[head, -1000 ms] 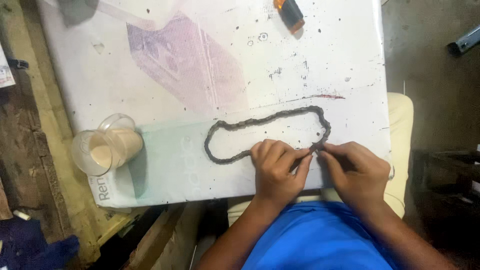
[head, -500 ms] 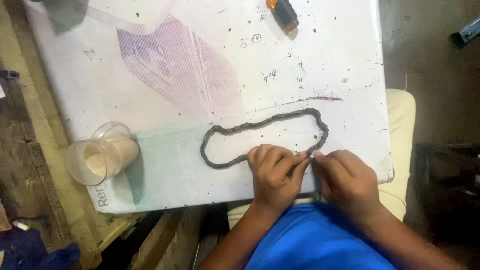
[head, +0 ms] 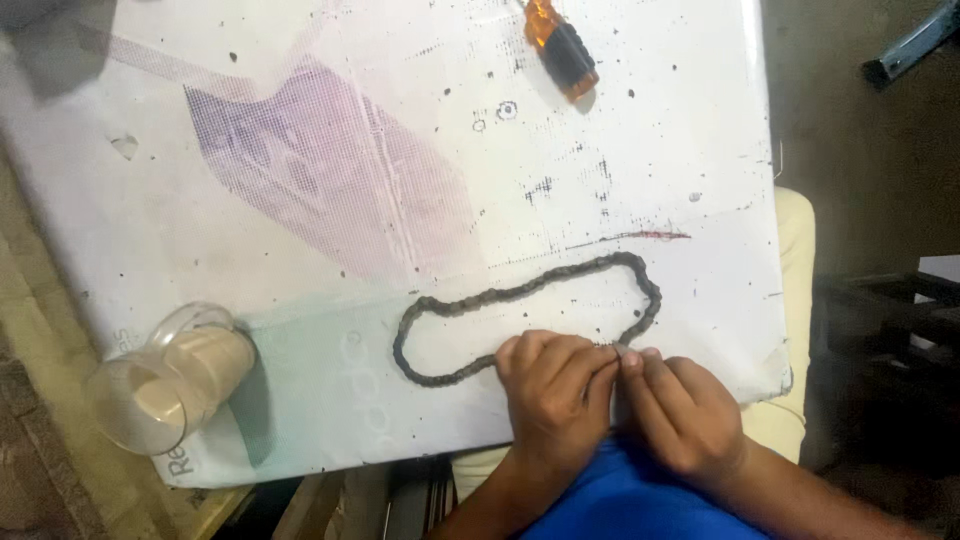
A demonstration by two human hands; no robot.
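A dark, greasy chain [head: 520, 293] lies in a long closed loop on a white printed sheet [head: 330, 170]. My left hand [head: 556, 392] rests on the near run of the chain, fingers curled over it. My right hand [head: 682, 410] sits just beside it, its fingertips meeting the left hand's at the chain near the loop's right end. Both hands pinch the same short stretch of links, which their fingers hide.
A clear plastic jar [head: 165, 385] with pale contents lies on its side at the sheet's near left corner. An orange and black tool handle [head: 562, 45] lies at the far edge. Wooden boards run along the left. A pale cushion edge [head: 795, 260] shows at the right.
The hands have stayed together on the chain's near right part. The view has shifted slightly; the chain loop keeps its shape.
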